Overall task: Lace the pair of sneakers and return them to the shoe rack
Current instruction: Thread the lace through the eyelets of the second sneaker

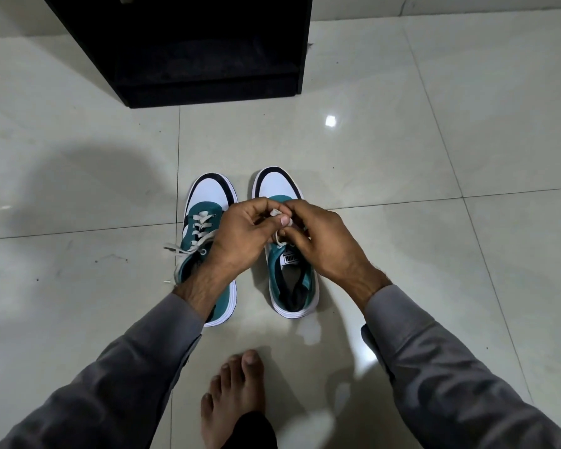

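Observation:
Two teal, white and black sneakers stand side by side on the tiled floor, toes pointing away from me. The left sneaker (204, 228) has white laces threaded through its eyelets, with loose ends trailing off its left side. Over the right sneaker (290, 273) both hands meet. My left hand (243, 236) and my right hand (318, 236) each pinch the right sneaker's white lace (280, 239) above the tongue. The hands hide most of that shoe's eyelets.
A black shoe rack (208, 50) stands on the floor straight ahead, beyond the sneakers, its lower shelf dark. My bare foot (237, 393) rests on the tiles near the bottom edge. Glossy pale floor tiles (402, 157) surround everything.

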